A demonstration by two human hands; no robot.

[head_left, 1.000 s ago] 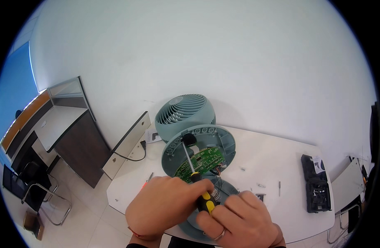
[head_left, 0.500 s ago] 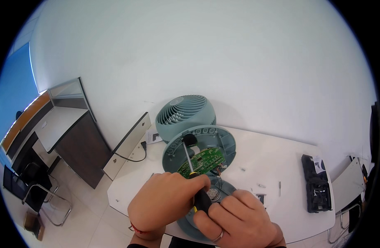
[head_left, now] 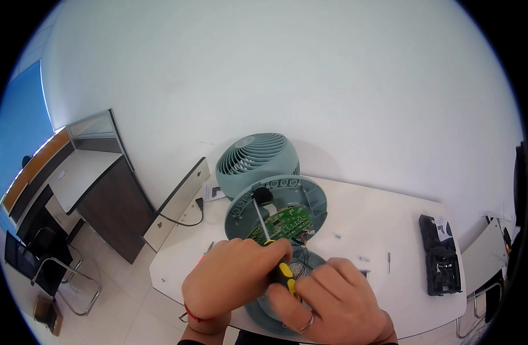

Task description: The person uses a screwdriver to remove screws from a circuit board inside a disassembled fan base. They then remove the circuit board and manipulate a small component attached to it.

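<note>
This looks like an office used for repair work. A plain white wall [head_left: 287, 75] backs a white tabletop [head_left: 384, 230]. Off to the left stands a dark desk [head_left: 103, 195] with a partition screen, a metal-framed chair [head_left: 45, 264] near it on the pale tiled floor [head_left: 114, 299], and a blue panel [head_left: 17, 132] beyond.

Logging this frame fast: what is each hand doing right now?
Left hand: closed around the yellow-and-black screwdriver.
Right hand: fingers curled by the screwdriver handle, over the fan base; grip cannot be told.
</note>
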